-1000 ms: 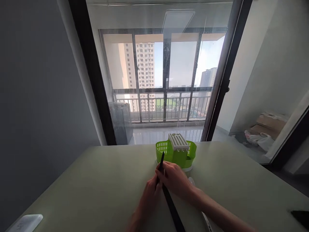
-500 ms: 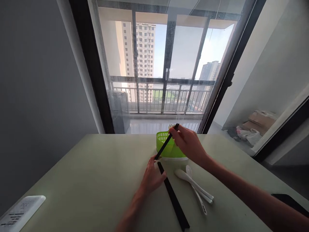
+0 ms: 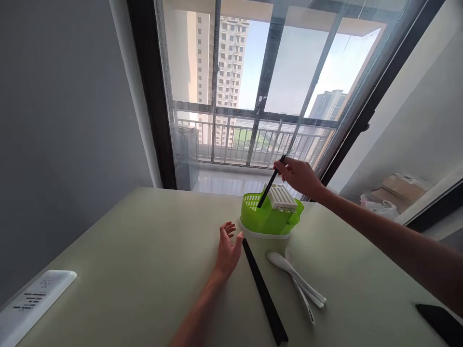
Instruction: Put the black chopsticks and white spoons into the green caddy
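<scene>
My right hand (image 3: 297,173) grips black chopsticks (image 3: 269,185) near their upper ends. They slant down to the left, their lower tips over the open left part of a green utensil holder (image 3: 269,219) with a white slatted piece on top. Whether the tips touch the holder I cannot tell. My left hand (image 3: 229,248) is empty, fingers apart, just left of the holder's near side. Close to its thumb lies the far end of more black chopsticks (image 3: 265,294), side by side on the table. White spoons (image 3: 296,274) lie crossed to the right of them.
A white box-like object with dark print (image 3: 39,299) lies at the table's left edge. On the right sits a dark flat object (image 3: 439,323). Beyond the pale green table (image 3: 155,250) is a glass door with dark frames. Cardboard and bags (image 3: 394,195) rest on the floor at right.
The chopsticks in my right hand have risen away from my left hand and now stand over the holder. My left hand has let go and opened. The camera view has shifted slightly.
</scene>
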`<state>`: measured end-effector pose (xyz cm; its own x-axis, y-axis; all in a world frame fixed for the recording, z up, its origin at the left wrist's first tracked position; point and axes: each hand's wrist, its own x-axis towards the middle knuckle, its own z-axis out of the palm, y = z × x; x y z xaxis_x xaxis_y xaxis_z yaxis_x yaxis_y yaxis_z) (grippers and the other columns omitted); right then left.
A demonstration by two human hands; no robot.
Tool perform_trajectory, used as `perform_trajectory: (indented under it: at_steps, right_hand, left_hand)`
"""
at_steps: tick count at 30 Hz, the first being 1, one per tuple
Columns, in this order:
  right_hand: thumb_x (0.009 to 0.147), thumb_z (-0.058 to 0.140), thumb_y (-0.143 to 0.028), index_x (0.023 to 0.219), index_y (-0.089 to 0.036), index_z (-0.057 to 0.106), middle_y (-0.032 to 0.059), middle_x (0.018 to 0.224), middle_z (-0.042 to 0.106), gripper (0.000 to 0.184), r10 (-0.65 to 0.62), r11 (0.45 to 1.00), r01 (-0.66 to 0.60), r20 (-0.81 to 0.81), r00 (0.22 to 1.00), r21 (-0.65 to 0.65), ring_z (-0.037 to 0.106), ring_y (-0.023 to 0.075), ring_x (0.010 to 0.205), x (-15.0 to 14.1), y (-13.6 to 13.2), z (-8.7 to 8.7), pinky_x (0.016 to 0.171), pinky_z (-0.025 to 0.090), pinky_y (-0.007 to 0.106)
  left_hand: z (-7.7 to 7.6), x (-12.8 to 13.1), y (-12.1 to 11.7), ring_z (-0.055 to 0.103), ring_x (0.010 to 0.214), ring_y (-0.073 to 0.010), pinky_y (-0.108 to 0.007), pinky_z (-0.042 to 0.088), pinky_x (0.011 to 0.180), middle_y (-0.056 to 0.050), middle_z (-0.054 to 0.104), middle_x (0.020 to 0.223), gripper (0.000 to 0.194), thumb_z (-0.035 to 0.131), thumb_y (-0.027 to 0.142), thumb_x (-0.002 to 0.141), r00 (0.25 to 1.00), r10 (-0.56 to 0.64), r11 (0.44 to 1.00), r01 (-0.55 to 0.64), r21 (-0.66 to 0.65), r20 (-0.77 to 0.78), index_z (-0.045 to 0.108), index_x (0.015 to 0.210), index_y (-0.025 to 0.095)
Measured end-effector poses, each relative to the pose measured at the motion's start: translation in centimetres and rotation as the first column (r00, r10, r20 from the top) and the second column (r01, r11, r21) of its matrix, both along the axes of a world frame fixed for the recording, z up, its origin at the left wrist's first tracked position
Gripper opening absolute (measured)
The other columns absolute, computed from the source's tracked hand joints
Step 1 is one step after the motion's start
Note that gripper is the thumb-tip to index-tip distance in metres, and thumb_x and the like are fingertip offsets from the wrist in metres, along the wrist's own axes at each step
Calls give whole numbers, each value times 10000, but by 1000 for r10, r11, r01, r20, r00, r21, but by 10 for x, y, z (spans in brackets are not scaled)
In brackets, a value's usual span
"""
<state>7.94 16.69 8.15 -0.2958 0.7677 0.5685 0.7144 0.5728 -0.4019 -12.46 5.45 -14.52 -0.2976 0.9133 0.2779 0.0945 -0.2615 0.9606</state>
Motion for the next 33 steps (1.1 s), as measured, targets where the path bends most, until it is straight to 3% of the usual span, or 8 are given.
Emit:
perform_trajectory:
  at_steps: [7,11,15,23,25,28,30,33]
  right_hand:
    - [979,464,-468,876,-153,719,28,720,709,418,113,983,-93,125,986,-160,624,146,636,-15,48,-43,616,395,235]
    - [973,483,-439,905,-145,741,52,801,715,397,46,988,-20,172,984,-152,597,150,681,-16,67,-60,641,378,247]
    - [948,555,-460,960,-103,718,126,986,723,393,-28,986,58,183,983,-158,634,183,830,-16,70,-66,702,403,254]
    - [946,568,-489,993,-121,711,122,978,750,397,-78,941,128,166,983,-313,674,220,874,-16,55,-60,709,435,271]
    - [932,577,-506,1048,-110,690,147,1038,732,428,-108,957,141,137,985,-255,670,245,927,-13,52,-60,742,457,297]
    - [919,575,-501,1156,-111,626,178,1160,671,459,-190,981,191,29,981,-34,648,281,1001,-7,34,-55,785,483,357]
    - [930,555,-460,1159,-140,601,162,1159,649,396,-185,971,190,-45,982,146,637,281,1005,-3,8,-50,797,486,382]
    - [957,517,-366,1120,-186,584,111,1104,647,252,-22,945,25,-13,1000,327,642,228,935,1,-52,-49,751,480,338]
  left_hand:
    - [4,-1,-3,637,1060,-218,-397,510,935,-124,623,1158,348,603,364,895,999,34,998,-32,-62,34,494,1168,178]
    - [7,2,-4,649,1024,-213,-369,514,897,-114,638,1134,333,620,372,883,999,36,997,-34,-72,29,526,1140,182]
    - [9,3,-4,650,1005,-214,-364,511,881,-121,640,1131,335,623,380,878,999,34,995,-34,-91,3,531,1127,177]
    - [12,3,-4,639,1033,-207,-372,514,907,-115,630,1150,326,579,389,906,998,15,993,-22,-114,-56,520,1147,179]
    - [11,3,-3,647,1021,-206,-371,521,898,-113,639,1145,320,580,392,906,997,18,994,-26,-108,-69,526,1140,180]
    - [10,3,-1,664,995,-208,-369,531,876,-111,661,1118,298,581,401,907,995,24,994,-34,-102,-99,547,1101,178]
    - [10,4,-1,670,978,-210,-370,532,869,-111,675,1095,283,572,403,913,991,29,993,-43,-106,-127,559,1079,174]
    - [12,5,-3,676,954,-209,-366,531,855,-107,693,1050,269,548,401,928,986,56,991,-74,-113,-156,571,1065,171]
